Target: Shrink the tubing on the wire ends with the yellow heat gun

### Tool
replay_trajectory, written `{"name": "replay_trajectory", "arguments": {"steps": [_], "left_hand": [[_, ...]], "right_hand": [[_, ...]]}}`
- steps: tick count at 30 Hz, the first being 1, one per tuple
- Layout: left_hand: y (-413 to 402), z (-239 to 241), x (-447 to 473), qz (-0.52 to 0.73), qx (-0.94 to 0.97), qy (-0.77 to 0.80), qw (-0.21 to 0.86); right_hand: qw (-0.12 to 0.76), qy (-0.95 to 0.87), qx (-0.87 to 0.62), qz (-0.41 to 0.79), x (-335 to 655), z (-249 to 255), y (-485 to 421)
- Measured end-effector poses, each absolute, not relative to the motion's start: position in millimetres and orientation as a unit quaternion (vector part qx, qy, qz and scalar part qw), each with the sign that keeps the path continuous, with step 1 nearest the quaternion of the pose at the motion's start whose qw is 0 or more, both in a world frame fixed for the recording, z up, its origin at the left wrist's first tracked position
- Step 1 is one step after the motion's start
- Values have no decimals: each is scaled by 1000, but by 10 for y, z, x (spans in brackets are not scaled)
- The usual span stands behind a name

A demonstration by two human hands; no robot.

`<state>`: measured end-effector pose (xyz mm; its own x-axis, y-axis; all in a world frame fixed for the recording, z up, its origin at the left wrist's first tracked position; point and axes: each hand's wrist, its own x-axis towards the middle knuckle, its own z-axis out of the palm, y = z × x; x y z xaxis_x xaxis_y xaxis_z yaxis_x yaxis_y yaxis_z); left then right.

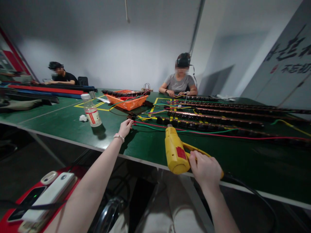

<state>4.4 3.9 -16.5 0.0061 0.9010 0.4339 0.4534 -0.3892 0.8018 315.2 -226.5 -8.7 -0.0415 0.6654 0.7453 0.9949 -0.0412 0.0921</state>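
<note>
Wrapped round the handle of a yellow heat gun (175, 152) is my right hand (206, 168); the gun's nozzle points away from me toward the wiring. My left hand (126, 128) pinches the ends of a bundle of wires (136, 117) at the table's near side. From that hand a red wire (209, 137) and a green wire (157, 128) run off to the right. Beyond the nozzle lies a long dark wiring strip (189, 124) with shiny brownish wrapping, its coloured leads reaching toward my left hand.
Several similar strips (218, 120) lie across the green table (109, 140). An orange basket (128, 103) holding a strip stands behind my left hand, with a plastic bottle (92, 113) and crumpled white tissue (83, 118) to the left. A co-worker (179, 81) sits opposite; another person (64, 77) sits far left.
</note>
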Motion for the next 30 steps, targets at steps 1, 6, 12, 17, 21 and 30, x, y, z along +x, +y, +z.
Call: {"name": "replay_trajectory", "arguments": {"steps": [1, 6, 12, 17, 21, 30], "left_hand": [[39, -165, 47, 494, 672, 503, 229], [60, -179, 54, 504, 666, 497, 234], [87, -202, 47, 502, 671, 496, 226], [63, -191, 57, 508, 667, 494, 229], [42, -174, 68, 506, 672, 491, 227], [99, -221, 36, 484, 688, 498, 210]], "right_hand": [[248, -644, -647, -325, 3165, -87, -2273], [246, -635, -654, -330, 3134, -87, -2261], [255, -630, -650, -340, 2899, -79, -2179], [275, -639, -646, -314, 2591, -76, -2064], [282, -654, -638, -293, 2360, -93, -1977], [299, -678, -621, -254, 1927, -124, -1838]]}}
